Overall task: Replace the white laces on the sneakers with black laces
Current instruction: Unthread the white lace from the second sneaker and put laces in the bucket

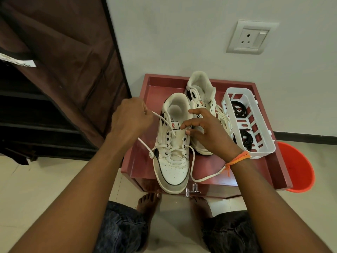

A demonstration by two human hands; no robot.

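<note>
Crowded counter top, open front-right corner
White basket [249, 125] lines the right edge; two sneakers [175, 143] fill the middle; bare counter [255, 172] at the front-right corner.

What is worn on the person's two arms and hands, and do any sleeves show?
Both forearms are bare, with no sleeve in view. The left hand shows no ring, watch or band. The right hand has an orange thread bracelet round the wrist, made of several strands, knotted on the inner side, with short loose ends hanging down. No glove is on either hand.
</note>
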